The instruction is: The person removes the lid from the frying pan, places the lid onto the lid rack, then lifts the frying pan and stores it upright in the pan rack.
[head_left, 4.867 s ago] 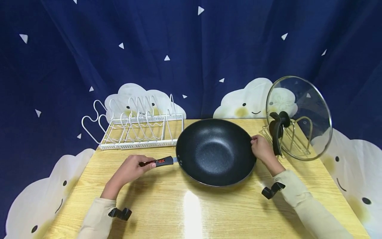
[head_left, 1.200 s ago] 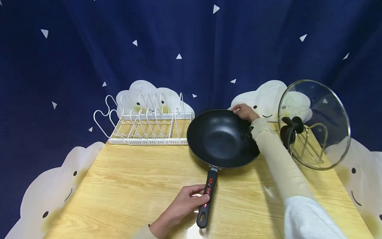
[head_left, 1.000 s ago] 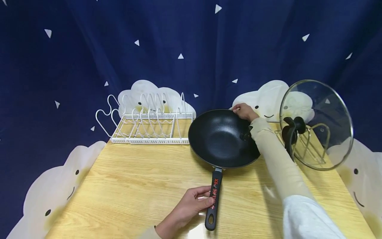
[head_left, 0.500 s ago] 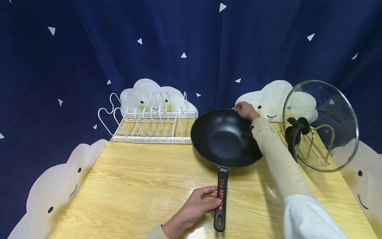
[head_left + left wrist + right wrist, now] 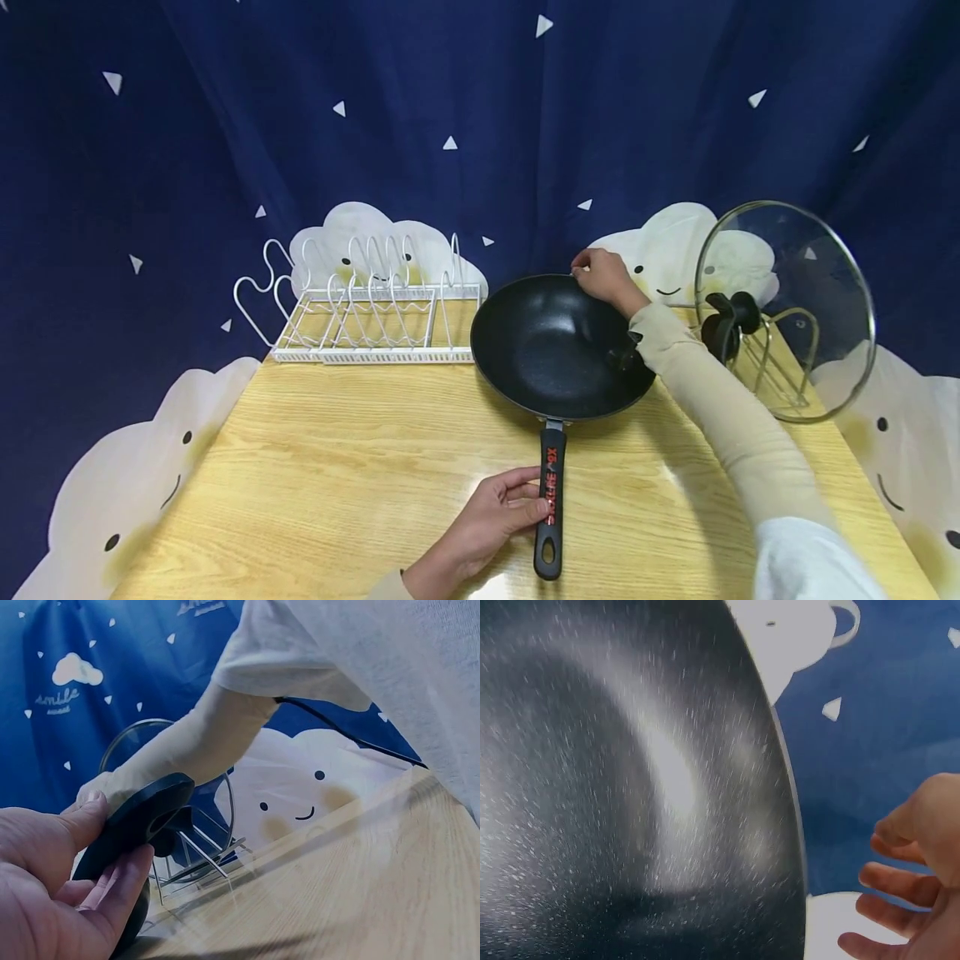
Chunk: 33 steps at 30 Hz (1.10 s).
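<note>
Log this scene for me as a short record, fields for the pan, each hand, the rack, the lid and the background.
Pan: black, handle toward the person
Left hand: holds the handle, thumb over its red lettering
Right hand: by the pan's far rim, not gripping it
Rack: white wire, left of the pan
Lid: glass, standing in a small wire stand, right of the pan
Background: dark blue curtain with white triangles and smiling clouds

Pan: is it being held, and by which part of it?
The pan, by the middle of its handle, in the left grip; the right grip holds nothing.
</note>
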{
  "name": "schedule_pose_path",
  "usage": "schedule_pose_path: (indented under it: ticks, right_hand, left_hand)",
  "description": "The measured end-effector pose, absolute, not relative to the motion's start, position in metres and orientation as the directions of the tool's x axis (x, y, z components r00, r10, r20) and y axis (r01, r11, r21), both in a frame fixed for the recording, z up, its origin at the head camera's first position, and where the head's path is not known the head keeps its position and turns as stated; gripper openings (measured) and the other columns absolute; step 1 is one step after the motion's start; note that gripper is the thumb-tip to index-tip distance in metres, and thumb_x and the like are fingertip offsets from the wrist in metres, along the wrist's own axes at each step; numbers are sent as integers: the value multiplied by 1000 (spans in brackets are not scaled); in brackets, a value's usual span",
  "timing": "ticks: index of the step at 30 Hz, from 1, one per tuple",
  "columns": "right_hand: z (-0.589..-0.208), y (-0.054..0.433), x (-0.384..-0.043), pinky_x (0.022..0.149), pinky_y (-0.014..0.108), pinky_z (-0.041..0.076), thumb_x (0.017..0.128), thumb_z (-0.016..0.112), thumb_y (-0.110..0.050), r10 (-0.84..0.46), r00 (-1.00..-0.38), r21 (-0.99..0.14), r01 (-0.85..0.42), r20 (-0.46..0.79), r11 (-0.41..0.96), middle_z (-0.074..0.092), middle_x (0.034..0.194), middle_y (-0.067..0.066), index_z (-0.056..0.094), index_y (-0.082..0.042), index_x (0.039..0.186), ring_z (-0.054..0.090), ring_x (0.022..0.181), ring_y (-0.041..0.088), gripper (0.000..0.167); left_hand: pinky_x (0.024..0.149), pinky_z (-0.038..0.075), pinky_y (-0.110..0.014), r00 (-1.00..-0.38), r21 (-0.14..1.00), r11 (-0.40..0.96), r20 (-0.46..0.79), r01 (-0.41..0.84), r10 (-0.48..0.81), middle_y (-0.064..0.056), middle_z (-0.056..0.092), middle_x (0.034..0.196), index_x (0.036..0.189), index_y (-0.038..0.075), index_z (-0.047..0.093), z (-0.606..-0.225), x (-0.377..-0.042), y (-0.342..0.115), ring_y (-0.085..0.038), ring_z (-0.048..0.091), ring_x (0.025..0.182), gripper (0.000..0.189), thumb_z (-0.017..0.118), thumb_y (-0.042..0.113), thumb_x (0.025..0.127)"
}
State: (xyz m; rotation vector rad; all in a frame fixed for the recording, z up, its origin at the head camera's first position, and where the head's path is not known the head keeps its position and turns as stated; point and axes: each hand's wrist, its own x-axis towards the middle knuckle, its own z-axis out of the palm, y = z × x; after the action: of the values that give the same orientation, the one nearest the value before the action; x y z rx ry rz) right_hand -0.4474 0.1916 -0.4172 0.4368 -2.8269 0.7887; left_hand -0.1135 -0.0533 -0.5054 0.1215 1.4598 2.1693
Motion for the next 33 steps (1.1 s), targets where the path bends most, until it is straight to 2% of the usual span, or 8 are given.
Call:
schedule_pose_path:
  ticks: [5,9,14,17,19,24,29,33]
  right_hand:
    - [-405,192,-415,97,54,45,96,59,-14,-239,-927,-495,-358,288,792,70,115,23,71,2,112,62,110,42,26]
    - [-398,195,-387,100,54,46,97,61,-14,-253,-914,-500,-387,316,775,70,121,23,69,1,116,62,116,42,26]
    - [-389,195,-347,98,53,47,97,64,-15,-252,-902,-545,-416,351,728,70,120,22,68,-1,119,64,112,40,26]
    - [-387,193,-321,94,52,50,98,65,-17,-247,-900,-569,-421,360,706,69,121,21,67,-3,122,66,109,38,27]
    - [-387,192,-303,92,52,52,99,66,-17,-249,-896,-579,-430,368,693,68,123,20,66,-4,124,67,107,36,29]
    - [-395,188,-260,92,52,56,98,70,-20,-281,-877,-599,-474,391,645,65,130,16,64,-5,130,65,114,34,36]
    - [-407,185,-222,92,49,57,95,74,-22,-280,-888,-683,-460,365,568,66,130,11,63,-7,130,64,118,29,40]
    - [-420,181,-195,87,41,60,95,74,-20,-260,-921,-769,-387,291,508,69,123,10,65,-7,125,68,112,27,33]
  left_hand:
    - [81,59,-26,-860,890,-285,-191,-355,473,-8,70,109,140,-8,54,-505,-110,-55,-13,71,93,57,78,10,91]
    - [84,59,-29,-855,892,-277,-193,-358,481,-10,70,113,140,-7,53,-502,-105,-57,-14,70,96,55,76,13,93]
    - [81,59,-33,-844,891,-252,-219,-377,489,-7,72,111,140,-3,54,-498,-100,-56,-13,70,93,50,71,17,97]
    - [78,60,-32,-832,899,-210,-238,-383,501,-11,72,113,140,-2,54,-495,-98,-55,-14,70,91,49,70,17,97]
    - [76,60,-30,-820,906,-169,-255,-388,512,-15,73,113,137,-2,57,-493,-98,-54,-14,71,89,47,71,16,97]
    - [72,60,-25,-800,916,-110,-272,-386,535,-21,74,109,122,-7,65,-491,-97,-53,-13,71,84,35,74,12,94]
    - [73,60,-24,-785,919,-115,-252,-378,566,-25,73,111,124,-10,63,-492,-99,-53,-14,72,87,38,74,12,94]
    - [72,60,-24,-782,923,-116,-239,-367,575,-26,72,111,125,-11,62,-492,-99,-53,-12,71,85,40,74,12,94]
